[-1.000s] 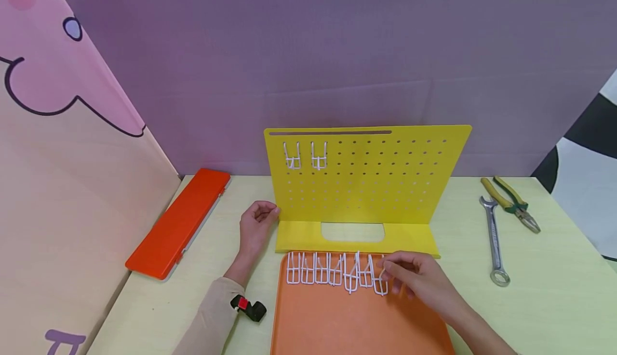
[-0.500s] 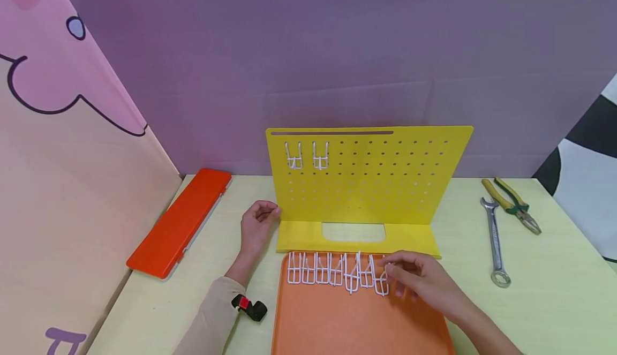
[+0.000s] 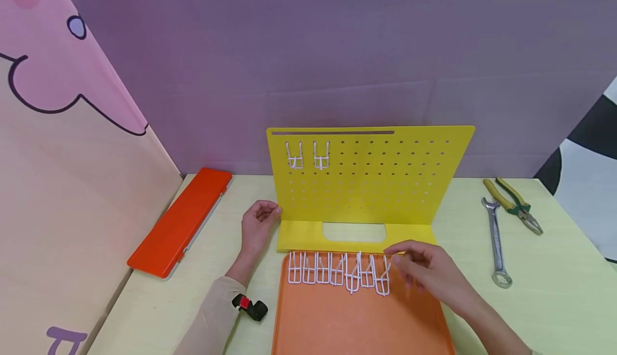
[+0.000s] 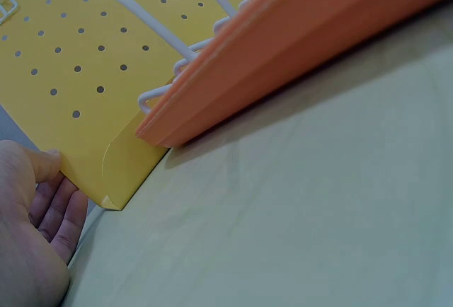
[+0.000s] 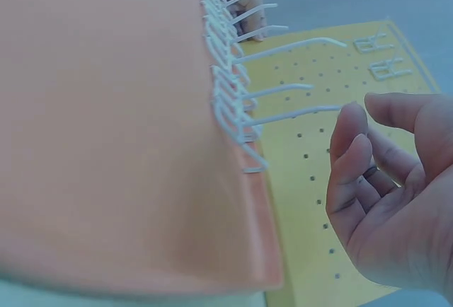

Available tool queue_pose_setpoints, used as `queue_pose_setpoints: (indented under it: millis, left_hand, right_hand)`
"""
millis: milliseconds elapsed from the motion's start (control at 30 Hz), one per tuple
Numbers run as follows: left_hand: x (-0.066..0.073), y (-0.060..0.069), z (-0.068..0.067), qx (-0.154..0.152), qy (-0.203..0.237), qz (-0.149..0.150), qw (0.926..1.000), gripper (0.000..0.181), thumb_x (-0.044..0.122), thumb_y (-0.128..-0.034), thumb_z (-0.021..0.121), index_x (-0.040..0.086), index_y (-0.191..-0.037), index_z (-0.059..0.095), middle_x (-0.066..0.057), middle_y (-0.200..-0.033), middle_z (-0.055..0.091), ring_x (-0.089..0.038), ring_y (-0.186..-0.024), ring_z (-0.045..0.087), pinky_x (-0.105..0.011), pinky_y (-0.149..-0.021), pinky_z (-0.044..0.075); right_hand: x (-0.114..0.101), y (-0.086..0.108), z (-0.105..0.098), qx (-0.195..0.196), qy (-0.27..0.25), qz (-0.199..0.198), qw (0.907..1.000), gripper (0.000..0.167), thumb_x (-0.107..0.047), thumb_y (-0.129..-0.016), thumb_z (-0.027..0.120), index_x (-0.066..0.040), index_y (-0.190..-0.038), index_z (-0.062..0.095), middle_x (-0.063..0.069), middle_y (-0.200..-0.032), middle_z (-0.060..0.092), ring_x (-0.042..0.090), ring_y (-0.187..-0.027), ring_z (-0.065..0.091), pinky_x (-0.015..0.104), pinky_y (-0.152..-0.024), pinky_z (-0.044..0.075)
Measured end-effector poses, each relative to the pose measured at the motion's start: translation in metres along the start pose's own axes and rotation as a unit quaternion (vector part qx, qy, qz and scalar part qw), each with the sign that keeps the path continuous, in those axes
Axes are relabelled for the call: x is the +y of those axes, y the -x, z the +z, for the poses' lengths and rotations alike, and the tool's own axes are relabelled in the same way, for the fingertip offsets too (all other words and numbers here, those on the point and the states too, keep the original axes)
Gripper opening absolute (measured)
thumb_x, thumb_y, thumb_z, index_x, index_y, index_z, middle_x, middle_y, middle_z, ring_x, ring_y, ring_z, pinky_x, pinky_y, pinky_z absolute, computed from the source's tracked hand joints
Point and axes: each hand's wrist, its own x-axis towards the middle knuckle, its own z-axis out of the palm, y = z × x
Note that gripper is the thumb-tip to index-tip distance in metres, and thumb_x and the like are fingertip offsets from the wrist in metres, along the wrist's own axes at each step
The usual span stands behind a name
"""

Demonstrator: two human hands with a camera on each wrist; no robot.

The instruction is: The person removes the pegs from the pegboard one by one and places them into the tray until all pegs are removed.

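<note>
A yellow pegboard (image 3: 356, 183) stands upright on its base, with two white wire hooks hung at its upper left, such as this hook (image 3: 321, 157). My left hand (image 3: 259, 226) pinches the board's lower left edge; the left wrist view shows the thumb in front and the fingers behind. Along the far rim of an orange tray (image 3: 356, 323) several white wire hooks stand in a row. Beside the rightmost hook (image 3: 382, 282) is my right hand (image 3: 429, 269), fingers loosely bent. In the right wrist view that hook's prong tip lies at the fingertips, with thumb and forefinger apart.
To the left lies a long red case (image 3: 180, 221). A wrench (image 3: 496, 245) and pliers with yellow-green handles (image 3: 513, 202) lie at the right. A purple cloth (image 3: 356, 60) hangs behind the table.
My right hand has shifted slightly up and right, its fingers coming off the rightmost hook, which stays in the tray. The left hand keeps its place on the board.
</note>
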Motion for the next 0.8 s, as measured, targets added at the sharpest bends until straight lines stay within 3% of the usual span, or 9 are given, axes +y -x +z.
queue_pose_setpoints:
  millis: [267,500,800]
  left_hand:
    - [-0.001,0.0,0.0,-0.004,0.008,0.005,0.9999,0.012,-0.002,-0.1001,0.08,-0.007,-0.108,0.072,-0.016,-0.099,0.074,-0.014,-0.085,0.066,-0.016,-0.078,0.056]
    - [0.0,0.0,-0.001,-0.002,0.001,0.004,1.0,0.01,-0.002,-0.1005,0.08,-0.005,-0.107,0.073,-0.015,-0.098,0.074,-0.013,-0.084,0.066,-0.016,-0.079,0.057]
    - [-0.002,-0.001,0.0,-0.002,0.004,0.002,1.0,0.011,-0.003,-0.1009,0.079,-0.008,-0.109,0.072,-0.016,-0.099,0.074,-0.012,-0.085,0.066,-0.016,-0.079,0.056]
  right_hand:
    - [-0.022,-0.006,0.001,0.027,0.019,-0.043,0.9985,0.023,-0.016,-0.111,0.07,-0.003,-0.13,0.075,0.006,-0.074,0.064,0.026,-0.061,0.058,0.034,-0.053,0.051]
    - [-0.041,-0.017,0.012,0.031,-0.003,-0.104,0.9941,0.02,-0.011,-0.111,0.069,-0.004,-0.128,0.076,0.007,-0.075,0.066,0.027,-0.061,0.06,0.034,-0.053,0.051]
    - [-0.067,-0.033,0.031,0.026,-0.013,-0.123,0.9919,0.02,-0.011,-0.111,0.068,-0.005,-0.128,0.077,0.009,-0.085,0.068,0.026,-0.063,0.062,0.032,-0.053,0.051]
